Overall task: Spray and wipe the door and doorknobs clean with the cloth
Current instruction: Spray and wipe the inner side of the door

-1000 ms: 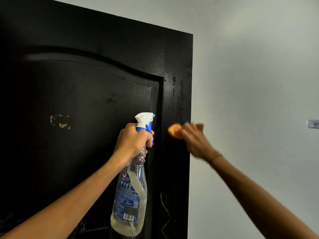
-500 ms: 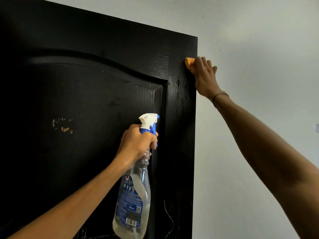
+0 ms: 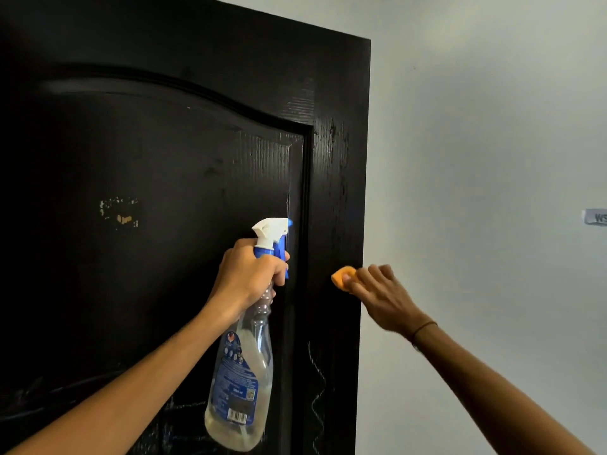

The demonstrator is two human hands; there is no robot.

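A: Where is the cloth [image 3: 341, 280] sitting right now?

B: It is pressing against the door [image 3: 184, 165] near its right edge, about mid-height, with the right hand [image 3: 381, 297] pinching it. The left hand [image 3: 249, 277] is gripping the spray bottle [image 3: 241, 382], nozzle towards the panel.

A: How far along is it?

B: Partway, I am guessing: scribbles are showing lower down, and no doorknob is in view.

A: And versus 0.5 seconds ago?

B: The cloth is sitting lower; it was at the top right corner.

A black panelled door [image 3: 184, 178] with an arched moulding fills the frame's left and centre. An orange cloth [image 3: 341, 278] presses against its right stile at mid-frame. A clear, blue-labelled spray bottle [image 3: 241, 379] hangs upright at lower centre, nozzle toward the door.
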